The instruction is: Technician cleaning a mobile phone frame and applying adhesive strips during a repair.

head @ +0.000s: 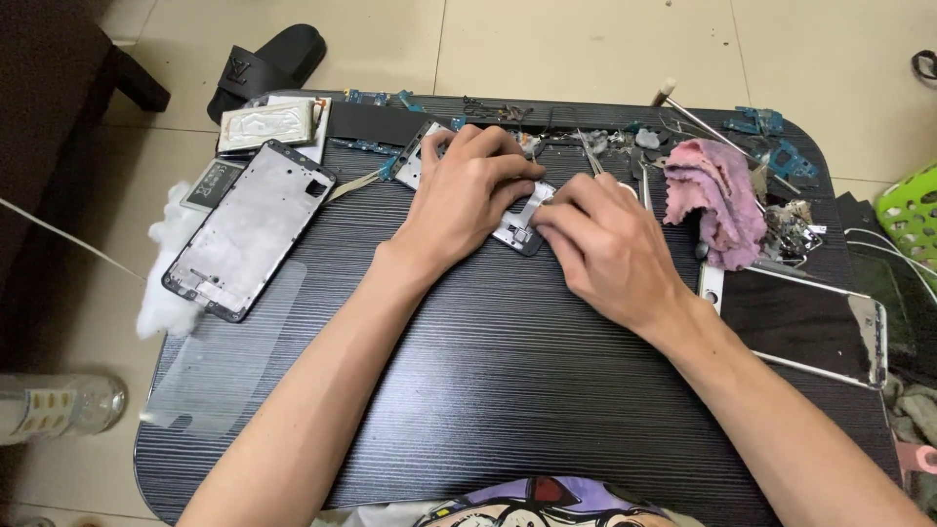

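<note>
**A:** At the far middle of the tabletop (508, 390), what were your hands doing?

**B:** Both of your hands met on one small phone frame (518, 228). Your left hand (464, 195) lay across its upper half, fingers curled down on it and pinning it to the dark ribbed surface. Your right hand (605, 244) came in from four o'clock, thumb and forefinger pinched together at the frame's right edge. Whether something tiny sat inside that pinch, I couldn't tell; the fingertips hid it.

**A:** Where did the frame sit against the rest?

**B:** It lay tilted, its lower corner showing between your two hands. Most of it was covered by your left fingers.

**A:** And around it?

**B:** At nine o'clock from your left hand lay a larger silver phone chassis (249, 229), slanted, with a clear screen protector (224, 361) just below it. Beyond that, at ten o'clock, sat a battery (268, 125), and white cotton wadding (168, 278) hung over the tabletop's left edge. At two o'clock from your right hand a pink cloth (717, 195) was bunched up, with tweezers (591, 154) near it. At four o'clock a dark phone screen (800, 322) rested by your right forearm. Small blue circuit boards (771, 122) were scattered along the far edge. A black sandal (264, 63) stood on the floor past the tabletop.
</note>
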